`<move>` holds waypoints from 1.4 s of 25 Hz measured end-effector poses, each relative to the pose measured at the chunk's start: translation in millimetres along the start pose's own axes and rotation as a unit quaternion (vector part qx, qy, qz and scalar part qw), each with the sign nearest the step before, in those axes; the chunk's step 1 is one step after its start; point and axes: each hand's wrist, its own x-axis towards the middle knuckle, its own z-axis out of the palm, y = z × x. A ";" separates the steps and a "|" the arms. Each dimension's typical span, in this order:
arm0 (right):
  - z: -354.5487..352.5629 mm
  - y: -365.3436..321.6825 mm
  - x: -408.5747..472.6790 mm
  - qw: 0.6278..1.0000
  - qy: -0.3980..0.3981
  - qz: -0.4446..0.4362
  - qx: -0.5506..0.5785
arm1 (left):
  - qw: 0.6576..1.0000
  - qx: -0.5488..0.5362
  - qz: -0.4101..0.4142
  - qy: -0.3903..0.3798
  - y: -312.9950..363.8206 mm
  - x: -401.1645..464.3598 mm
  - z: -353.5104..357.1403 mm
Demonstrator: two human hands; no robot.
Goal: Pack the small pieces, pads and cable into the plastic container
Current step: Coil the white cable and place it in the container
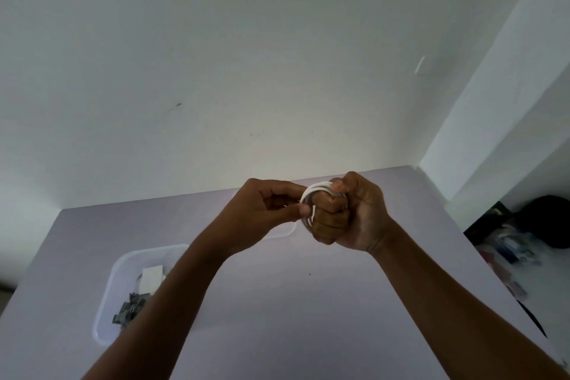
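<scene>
While no writing shows, both hands hold the coiled white cable.

Bare table right of open container.

Two hands, one cable, one container, one lid

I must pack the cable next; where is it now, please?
In the head view, the white cable is coiled between the left hand and right hand, above the table.
</scene>
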 end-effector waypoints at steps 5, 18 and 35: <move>-1.7 2.5 1.5 0.999 0.009 -0.022 -0.035 | 0.996 0.077 0.032 0.013 -1.9 4.9 2.8; -0.8 -21.6 -10.8 0.941 0.146 -0.048 -0.300 | 0.993 0.092 0.020 0.067 -11.5 11.6 7.5; -2.2 1.1 -2.1 0.703 0.401 -0.232 -0.540 | 0.957 -0.241 -0.162 -0.006 -25.9 8.3 1.8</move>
